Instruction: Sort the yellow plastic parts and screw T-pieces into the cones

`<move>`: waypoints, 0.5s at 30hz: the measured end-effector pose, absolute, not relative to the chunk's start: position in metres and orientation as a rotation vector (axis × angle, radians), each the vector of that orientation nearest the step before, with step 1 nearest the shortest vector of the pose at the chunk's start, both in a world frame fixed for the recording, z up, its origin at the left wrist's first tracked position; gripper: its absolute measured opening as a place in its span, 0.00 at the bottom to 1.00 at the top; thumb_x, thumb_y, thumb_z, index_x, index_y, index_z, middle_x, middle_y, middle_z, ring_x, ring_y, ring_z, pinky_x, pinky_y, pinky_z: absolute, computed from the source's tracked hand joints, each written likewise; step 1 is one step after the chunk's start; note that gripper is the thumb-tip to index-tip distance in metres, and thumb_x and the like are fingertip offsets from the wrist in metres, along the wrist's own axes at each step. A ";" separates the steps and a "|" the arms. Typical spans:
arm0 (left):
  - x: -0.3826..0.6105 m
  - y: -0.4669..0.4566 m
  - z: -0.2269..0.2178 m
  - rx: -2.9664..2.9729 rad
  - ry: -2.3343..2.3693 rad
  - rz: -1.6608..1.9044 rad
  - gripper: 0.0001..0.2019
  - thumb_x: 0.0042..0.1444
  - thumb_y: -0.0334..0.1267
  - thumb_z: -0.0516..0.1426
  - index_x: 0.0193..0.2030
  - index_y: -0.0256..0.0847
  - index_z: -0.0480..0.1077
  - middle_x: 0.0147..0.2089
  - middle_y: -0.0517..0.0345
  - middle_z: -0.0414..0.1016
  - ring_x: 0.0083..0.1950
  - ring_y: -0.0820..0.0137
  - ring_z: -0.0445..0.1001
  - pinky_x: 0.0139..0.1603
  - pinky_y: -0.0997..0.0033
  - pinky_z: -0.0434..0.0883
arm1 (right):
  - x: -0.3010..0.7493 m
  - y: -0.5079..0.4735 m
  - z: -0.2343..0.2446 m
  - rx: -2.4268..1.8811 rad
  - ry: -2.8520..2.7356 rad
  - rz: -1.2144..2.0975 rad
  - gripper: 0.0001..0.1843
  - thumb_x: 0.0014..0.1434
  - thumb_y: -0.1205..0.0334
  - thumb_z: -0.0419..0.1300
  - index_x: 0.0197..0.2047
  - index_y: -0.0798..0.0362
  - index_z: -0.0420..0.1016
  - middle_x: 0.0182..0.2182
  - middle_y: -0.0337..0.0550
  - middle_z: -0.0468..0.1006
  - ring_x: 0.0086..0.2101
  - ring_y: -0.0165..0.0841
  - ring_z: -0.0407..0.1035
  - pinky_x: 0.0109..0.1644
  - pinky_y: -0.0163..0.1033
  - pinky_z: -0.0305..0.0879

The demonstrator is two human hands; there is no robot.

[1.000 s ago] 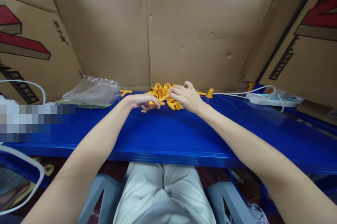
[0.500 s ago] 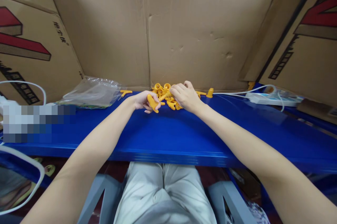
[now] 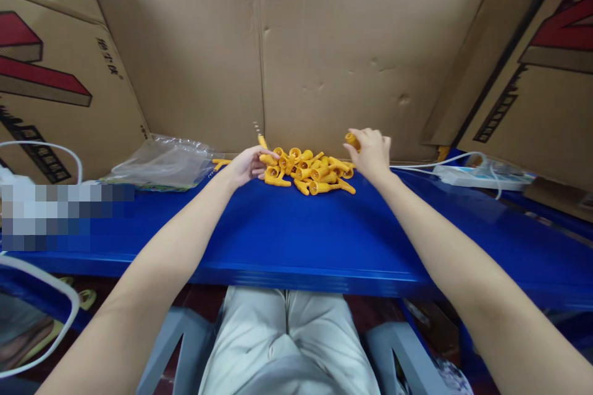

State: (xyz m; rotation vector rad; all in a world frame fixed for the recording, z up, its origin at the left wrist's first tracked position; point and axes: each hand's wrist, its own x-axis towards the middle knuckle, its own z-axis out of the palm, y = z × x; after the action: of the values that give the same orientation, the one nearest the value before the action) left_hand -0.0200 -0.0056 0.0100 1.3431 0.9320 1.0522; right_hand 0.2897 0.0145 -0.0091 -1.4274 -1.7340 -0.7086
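The left hand (image 3: 245, 167) grips a yellow corkscrew (image 3: 262, 143), coil upward; the right hand (image 3: 371, 151) clasps a yellow cap (image 3: 351, 138). Between them, yellow pieces (image 3: 319, 175) heap on the blue desk (image 3: 296, 234); a clear bag (image 3: 162, 163) lies left, a cardboard panel (image 3: 347, 61) far.

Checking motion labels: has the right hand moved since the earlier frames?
Yes. The right hand has shifted rightward and slightly up in the picture, farther from the vertical cardboard crease and nearer the white power strip.

A workshop, it seems — cartons (image 3: 60, 126) flank a blue bench (image 3: 296, 237).
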 end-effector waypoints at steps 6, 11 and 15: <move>-0.050 0.024 -0.013 1.638 1.794 1.374 0.09 0.51 0.28 0.55 0.38 0.38 0.74 0.21 0.62 0.68 0.21 0.73 0.65 0.27 0.74 0.66 | 0.357 0.034 -0.026 -1.934 -1.275 -0.330 0.19 0.59 0.57 0.60 0.52 0.53 0.76 0.47 0.54 0.77 0.51 0.47 0.65 0.51 0.51 0.59; -0.071 0.036 -0.033 2.126 2.233 0.969 0.20 0.56 0.34 0.56 0.56 0.38 0.70 0.52 0.46 0.77 0.54 0.59 0.75 0.54 0.64 0.69 | 0.394 0.054 -0.046 -2.133 -1.178 -0.001 0.15 0.55 0.59 0.65 0.46 0.53 0.79 0.42 0.51 0.80 0.46 0.43 0.73 0.46 0.41 0.67; -0.075 0.044 -0.044 2.139 2.242 0.762 0.30 0.53 0.30 0.56 0.65 0.32 0.62 0.60 0.41 0.71 0.62 0.59 0.69 0.62 0.65 0.64 | 0.401 0.070 -0.051 -2.180 -1.187 0.090 0.13 0.53 0.63 0.65 0.43 0.57 0.79 0.41 0.53 0.80 0.47 0.43 0.74 0.47 0.41 0.69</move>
State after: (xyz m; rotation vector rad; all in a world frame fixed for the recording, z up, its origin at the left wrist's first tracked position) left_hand -0.0754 0.0436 -0.0440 2.1392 2.2425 0.7618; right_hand 0.4014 0.0699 -0.0514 -2.1799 -1.1866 0.0902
